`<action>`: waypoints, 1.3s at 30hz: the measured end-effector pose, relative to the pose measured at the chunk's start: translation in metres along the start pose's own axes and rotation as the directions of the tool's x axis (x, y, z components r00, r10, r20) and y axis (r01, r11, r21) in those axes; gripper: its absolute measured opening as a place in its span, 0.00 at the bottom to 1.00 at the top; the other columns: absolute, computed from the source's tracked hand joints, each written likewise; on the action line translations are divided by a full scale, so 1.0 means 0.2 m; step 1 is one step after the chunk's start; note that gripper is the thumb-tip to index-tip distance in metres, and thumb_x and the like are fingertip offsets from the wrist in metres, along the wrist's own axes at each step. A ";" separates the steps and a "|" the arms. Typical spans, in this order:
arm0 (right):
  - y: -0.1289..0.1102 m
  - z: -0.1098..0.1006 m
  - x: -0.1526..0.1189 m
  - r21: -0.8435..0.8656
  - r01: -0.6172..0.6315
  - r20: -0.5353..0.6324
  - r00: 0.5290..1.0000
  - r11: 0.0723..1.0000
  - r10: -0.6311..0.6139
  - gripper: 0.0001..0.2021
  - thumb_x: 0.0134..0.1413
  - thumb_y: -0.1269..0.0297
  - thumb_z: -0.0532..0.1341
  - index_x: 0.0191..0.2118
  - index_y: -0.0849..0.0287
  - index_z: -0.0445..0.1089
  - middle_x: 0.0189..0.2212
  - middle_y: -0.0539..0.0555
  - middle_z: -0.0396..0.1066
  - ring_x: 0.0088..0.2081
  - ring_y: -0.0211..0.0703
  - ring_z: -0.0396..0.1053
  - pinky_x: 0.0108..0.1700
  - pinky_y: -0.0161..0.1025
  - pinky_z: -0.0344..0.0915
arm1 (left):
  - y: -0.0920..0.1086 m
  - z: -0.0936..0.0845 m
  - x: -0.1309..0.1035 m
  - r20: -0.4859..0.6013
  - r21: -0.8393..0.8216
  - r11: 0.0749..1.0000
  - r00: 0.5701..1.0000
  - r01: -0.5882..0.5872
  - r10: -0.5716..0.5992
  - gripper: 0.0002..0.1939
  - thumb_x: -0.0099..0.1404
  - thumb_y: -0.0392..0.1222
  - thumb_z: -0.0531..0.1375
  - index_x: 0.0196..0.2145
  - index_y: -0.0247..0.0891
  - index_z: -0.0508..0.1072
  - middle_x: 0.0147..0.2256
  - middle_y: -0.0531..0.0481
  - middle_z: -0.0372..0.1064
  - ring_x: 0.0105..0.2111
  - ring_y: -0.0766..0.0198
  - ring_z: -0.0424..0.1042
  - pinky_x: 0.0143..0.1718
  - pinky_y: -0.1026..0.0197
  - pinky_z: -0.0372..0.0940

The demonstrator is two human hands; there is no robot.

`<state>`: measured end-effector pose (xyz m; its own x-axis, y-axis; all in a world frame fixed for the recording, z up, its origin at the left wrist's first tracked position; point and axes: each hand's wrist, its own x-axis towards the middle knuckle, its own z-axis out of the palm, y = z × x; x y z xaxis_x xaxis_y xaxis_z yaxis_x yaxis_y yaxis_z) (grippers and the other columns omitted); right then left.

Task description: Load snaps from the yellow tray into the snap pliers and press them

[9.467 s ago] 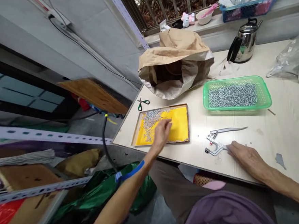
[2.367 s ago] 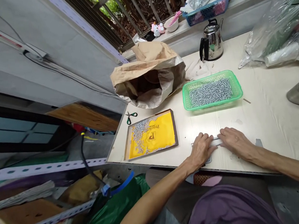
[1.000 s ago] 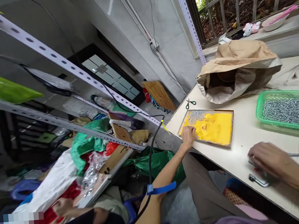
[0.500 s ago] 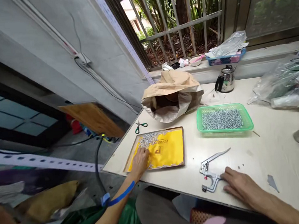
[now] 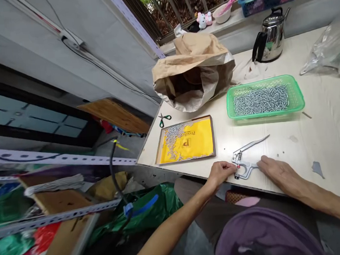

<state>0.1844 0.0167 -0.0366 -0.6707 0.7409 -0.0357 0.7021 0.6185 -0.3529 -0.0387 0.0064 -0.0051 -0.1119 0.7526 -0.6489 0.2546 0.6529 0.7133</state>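
While the right hand (image 5: pixel 279 173) holds the handle of the pliers (image 5: pixel 250 167) on the table (image 5: pixel 330 132), the left hand (image 5: pixel 219 173), earlier in the tray (image 5: pixel 202 141), is now at their mouth, fingertips together, on what I cannot tell. Small metal pins (image 5: pixel 174 131) lie in this yellow-lined tray; farther to the right, many more lie in a green basket (image 5: pixel 266 115).

A purple top (image 5: pixel 267 229) and dark grey-brown trousers (image 5: pixel 188 188) are worn.
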 end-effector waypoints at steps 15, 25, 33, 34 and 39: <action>-0.05 -0.11 0.01 -0.077 0.018 0.100 0.995 0.997 -0.010 0.13 0.50 0.83 0.50 0.36 0.59 0.63 0.35 0.56 0.66 0.34 0.43 0.66 0.30 0.37 0.55 | 0.04 0.01 0.03 0.096 0.240 0.961 0.981 0.140 -0.167 0.05 0.57 0.36 0.62 0.27 0.29 0.74 0.11 0.60 0.59 0.12 0.75 0.55 0.14 0.71 0.50; 0.12 -0.14 0.09 -0.135 0.032 -0.072 0.997 0.990 -0.042 0.31 0.47 0.54 0.66 0.55 0.62 0.61 0.57 0.69 0.59 0.55 0.62 0.59 0.47 0.50 0.61 | 0.07 0.01 0.02 0.113 0.217 0.944 0.954 0.248 -0.277 0.06 0.59 0.34 0.63 0.25 0.30 0.73 0.11 0.59 0.60 0.10 0.75 0.58 0.15 0.71 0.59; 0.16 -0.18 0.16 -0.192 0.094 -0.035 0.994 0.977 -0.103 0.32 0.45 0.51 0.66 0.54 0.61 0.62 0.45 0.62 0.70 0.47 0.56 0.64 0.45 0.48 0.57 | 0.08 0.03 0.01 0.086 0.201 0.950 0.962 0.238 -0.259 0.07 0.59 0.33 0.63 0.24 0.31 0.72 0.11 0.60 0.57 0.11 0.75 0.57 0.15 0.71 0.58; 0.15 -0.18 0.15 -0.183 0.094 -0.031 0.994 0.979 -0.101 0.30 0.46 0.53 0.66 0.54 0.62 0.62 0.43 0.61 0.71 0.45 0.55 0.64 0.44 0.47 0.56 | 0.08 0.03 0.00 0.089 0.218 0.947 0.962 0.234 -0.258 0.07 0.60 0.33 0.62 0.25 0.31 0.72 0.11 0.60 0.57 0.12 0.75 0.57 0.16 0.71 0.58; 0.10 -0.20 0.12 -0.149 0.088 -0.024 0.995 0.985 -0.093 0.24 0.49 0.61 0.65 0.51 0.62 0.63 0.38 0.58 0.72 0.40 0.51 0.64 0.42 0.44 0.53 | 0.03 0.03 -0.04 0.016 0.542 0.834 0.994 -0.099 0.107 0.08 0.61 0.41 0.62 0.28 0.32 0.74 0.22 0.52 0.68 0.25 0.66 0.69 0.29 0.64 0.68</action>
<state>0.1922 0.0578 -0.0068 -0.7270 0.6863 0.0198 0.6678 0.7135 -0.2118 -0.0307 0.0039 0.0037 -0.0686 0.8167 -0.5730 0.7445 0.4242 0.5155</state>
